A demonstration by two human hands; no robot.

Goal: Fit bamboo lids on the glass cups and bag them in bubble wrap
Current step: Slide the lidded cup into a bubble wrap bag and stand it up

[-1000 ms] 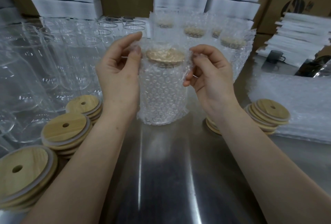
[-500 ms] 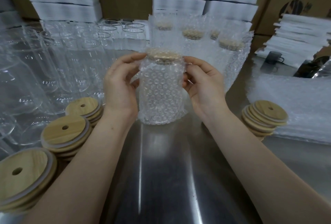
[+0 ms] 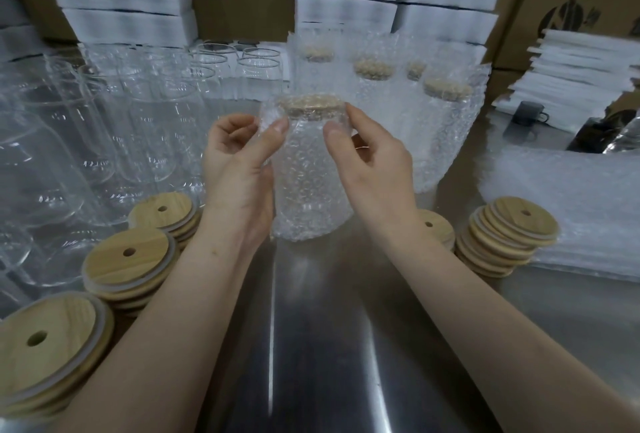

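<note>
A person is standing a lidded glass cup (image 3: 311, 173), already slipped inside a bubble-wrap bag (image 3: 304, 225), upright at the centre of a steel table (image 3: 311, 346), with the left hand (image 3: 239, 176) and the right hand (image 3: 370, 169) each pinching the bag's loose top edge beside the bamboo lid (image 3: 313, 104), thumbs pressing on the front. The cup is probably rigid, fairly weighty and breakable, while the wrap is soft, light and a little slippery, so it is likely best taken around the middle of the body with a hand beneath, not by the slack film. Bare cups (image 3: 138, 114) are waiting to the left and bagged cups (image 3: 443, 128) just behind.
</note>
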